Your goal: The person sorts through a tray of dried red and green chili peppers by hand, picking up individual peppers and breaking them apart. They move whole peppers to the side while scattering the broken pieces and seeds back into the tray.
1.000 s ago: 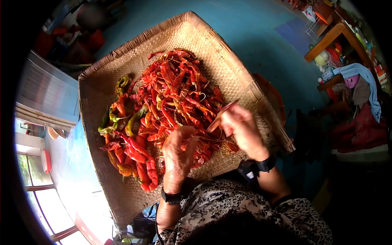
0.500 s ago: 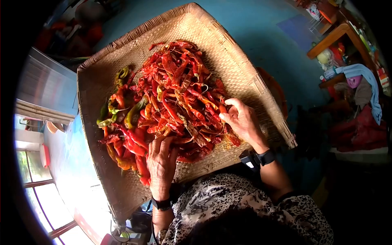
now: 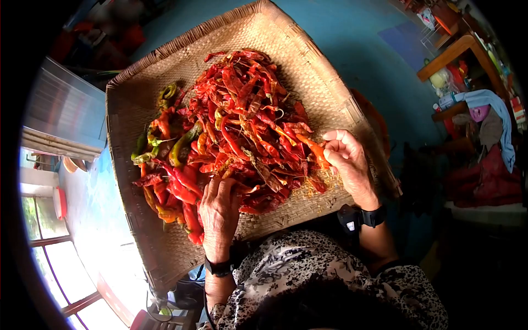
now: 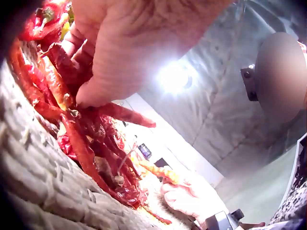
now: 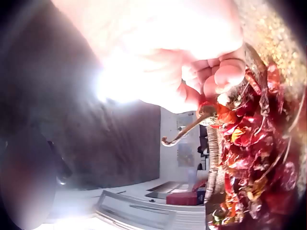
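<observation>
Under the left hand (image 3: 219, 213) and the right hand (image 3: 352, 165) spreads a woven tray (image 3: 304, 65), its bare weave showing beyond the right, and the heap of peppers (image 3: 242, 102) lies between and beyond them. The left grips a red pepper (image 3: 246, 188) at the heap's near edge; the right pinches an orange pepper (image 3: 313, 147) at its side. A blue floor (image 3: 344, 36) stretches past the tray, with a window (image 3: 58, 269) off the left hand's side and a pale blue cloth (image 3: 504, 129) by wooden furniture (image 3: 443, 61) off the right's.

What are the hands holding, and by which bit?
The right hand pinches an orange chili near the end closest to the person. Whether the left hand holds any of the red chilies beneath it cannot be told.
</observation>
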